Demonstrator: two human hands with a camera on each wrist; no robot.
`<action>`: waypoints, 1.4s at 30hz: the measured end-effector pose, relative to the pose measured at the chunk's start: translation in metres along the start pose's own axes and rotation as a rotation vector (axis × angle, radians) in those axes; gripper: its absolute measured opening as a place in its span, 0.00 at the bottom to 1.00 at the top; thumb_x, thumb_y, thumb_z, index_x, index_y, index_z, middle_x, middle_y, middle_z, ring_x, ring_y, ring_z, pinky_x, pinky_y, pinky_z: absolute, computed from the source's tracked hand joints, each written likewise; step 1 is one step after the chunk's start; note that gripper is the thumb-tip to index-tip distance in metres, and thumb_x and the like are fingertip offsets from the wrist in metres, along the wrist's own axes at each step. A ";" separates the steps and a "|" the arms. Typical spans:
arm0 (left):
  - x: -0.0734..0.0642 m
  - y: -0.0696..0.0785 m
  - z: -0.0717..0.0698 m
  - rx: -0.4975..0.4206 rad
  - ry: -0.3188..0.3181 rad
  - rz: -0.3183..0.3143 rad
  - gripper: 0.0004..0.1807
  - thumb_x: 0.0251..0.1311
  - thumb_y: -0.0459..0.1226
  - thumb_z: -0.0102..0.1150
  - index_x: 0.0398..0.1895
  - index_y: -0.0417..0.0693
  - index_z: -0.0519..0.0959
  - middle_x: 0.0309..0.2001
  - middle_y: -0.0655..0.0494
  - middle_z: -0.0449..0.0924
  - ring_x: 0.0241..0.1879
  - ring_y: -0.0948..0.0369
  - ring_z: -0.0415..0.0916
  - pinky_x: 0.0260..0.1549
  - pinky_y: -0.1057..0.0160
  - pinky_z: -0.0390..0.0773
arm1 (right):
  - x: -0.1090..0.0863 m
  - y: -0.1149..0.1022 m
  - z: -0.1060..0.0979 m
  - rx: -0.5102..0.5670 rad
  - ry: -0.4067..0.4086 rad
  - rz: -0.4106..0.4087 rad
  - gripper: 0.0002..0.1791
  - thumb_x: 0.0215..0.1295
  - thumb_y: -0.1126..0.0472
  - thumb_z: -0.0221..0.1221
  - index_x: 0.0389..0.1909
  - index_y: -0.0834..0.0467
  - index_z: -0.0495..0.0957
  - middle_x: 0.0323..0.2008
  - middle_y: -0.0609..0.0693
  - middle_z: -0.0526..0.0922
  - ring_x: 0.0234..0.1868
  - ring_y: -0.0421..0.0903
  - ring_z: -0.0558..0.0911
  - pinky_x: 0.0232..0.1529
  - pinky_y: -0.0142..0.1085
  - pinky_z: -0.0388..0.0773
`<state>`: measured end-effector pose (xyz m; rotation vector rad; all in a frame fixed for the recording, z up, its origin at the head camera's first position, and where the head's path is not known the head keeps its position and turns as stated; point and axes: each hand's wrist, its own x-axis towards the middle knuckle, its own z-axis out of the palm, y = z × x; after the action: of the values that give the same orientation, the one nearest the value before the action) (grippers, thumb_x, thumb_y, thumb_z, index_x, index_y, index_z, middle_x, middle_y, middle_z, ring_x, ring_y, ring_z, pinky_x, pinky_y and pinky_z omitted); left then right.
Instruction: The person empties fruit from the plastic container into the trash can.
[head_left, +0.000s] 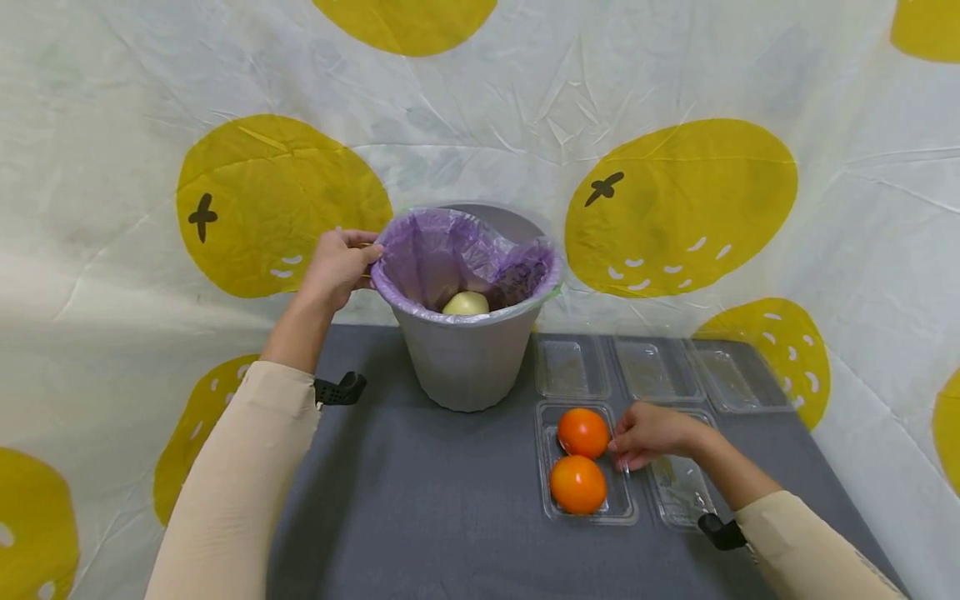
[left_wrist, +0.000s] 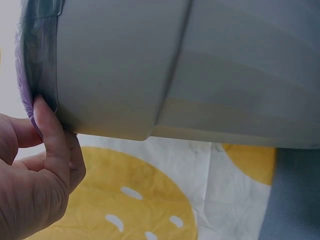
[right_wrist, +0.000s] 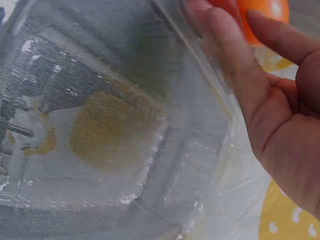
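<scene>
A grey bin (head_left: pixel 468 367) stands on the table, lined with a purple bag (head_left: pixel 427 250). At its left rim my left hand (head_left: pixel 341 265) pinches the bag's folded edge between thumb and fingers, also visible in the left wrist view. Inside lies a pale yellow round item (head_left: pixel 467 303). Two glossy orange round fruits, a rear one (head_left: pixel 583 432) and a front one (head_left: pixel 578 484), sit in a clear plastic tray (head_left: pixel 551 508). My right hand (head_left: pixel 656 433) is at that tray's right edge, fingertips beside the rear fruit, fingers loosely bent with nothing seen between them.
Another clear tray (head_left: pixel 678 512) lies under my right hand and forearm. Behind stand three more clear trays: left (head_left: pixel 566 392), middle (head_left: pixel 660 393), right (head_left: pixel 742 404). A pale curtain (head_left: pixel 480 100) with yellow fruit prints surrounds the grey table (head_left: pixel 442 517).
</scene>
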<state>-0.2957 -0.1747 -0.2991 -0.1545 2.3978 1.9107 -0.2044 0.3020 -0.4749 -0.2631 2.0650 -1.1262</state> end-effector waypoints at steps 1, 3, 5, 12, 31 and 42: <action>0.000 0.000 0.000 -0.001 0.000 0.000 0.26 0.78 0.37 0.52 0.75 0.38 0.68 0.58 0.46 0.75 0.34 0.61 0.82 0.29 0.69 0.85 | 0.001 0.000 0.001 0.001 0.004 0.003 0.10 0.72 0.68 0.60 0.38 0.75 0.81 0.31 0.58 0.88 0.30 0.43 0.87 0.35 0.36 0.88; 0.000 0.000 0.000 -0.005 0.000 0.002 0.26 0.78 0.37 0.52 0.75 0.38 0.68 0.58 0.46 0.75 0.35 0.61 0.83 0.29 0.69 0.85 | 0.002 0.000 0.003 0.005 0.013 0.009 0.09 0.71 0.70 0.59 0.38 0.75 0.81 0.32 0.60 0.88 0.31 0.44 0.88 0.35 0.37 0.89; 0.000 0.000 0.000 -0.009 0.000 0.001 0.26 0.78 0.37 0.52 0.75 0.38 0.68 0.58 0.46 0.75 0.36 0.60 0.83 0.30 0.69 0.85 | 0.004 0.001 0.004 0.016 0.026 0.027 0.08 0.71 0.71 0.59 0.38 0.75 0.81 0.32 0.60 0.88 0.30 0.44 0.88 0.35 0.37 0.89; 0.000 -0.002 0.000 -0.007 -0.002 0.003 0.26 0.78 0.37 0.52 0.74 0.38 0.69 0.58 0.45 0.75 0.35 0.61 0.83 0.30 0.68 0.85 | 0.003 0.001 0.002 0.038 0.025 0.043 0.04 0.68 0.75 0.55 0.36 0.72 0.78 0.30 0.58 0.88 0.29 0.45 0.89 0.31 0.34 0.87; 0.000 -0.001 -0.001 -0.018 0.006 0.003 0.25 0.77 0.36 0.52 0.74 0.37 0.68 0.57 0.46 0.75 0.33 0.63 0.82 0.29 0.69 0.85 | -0.021 -0.026 -0.033 0.121 -0.033 -0.043 0.10 0.76 0.69 0.54 0.44 0.75 0.76 0.35 0.58 0.86 0.37 0.49 0.90 0.40 0.38 0.89; 0.002 0.000 -0.001 -0.021 -0.008 -0.006 0.26 0.77 0.36 0.53 0.74 0.39 0.69 0.56 0.46 0.76 0.32 0.63 0.82 0.29 0.69 0.85 | -0.033 -0.051 -0.064 0.139 -0.034 -0.089 0.11 0.77 0.66 0.55 0.46 0.74 0.74 0.35 0.56 0.87 0.36 0.46 0.90 0.42 0.38 0.89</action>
<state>-0.2976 -0.1757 -0.2991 -0.1547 2.3695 1.9312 -0.2347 0.3290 -0.3972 -0.3061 1.9519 -1.3038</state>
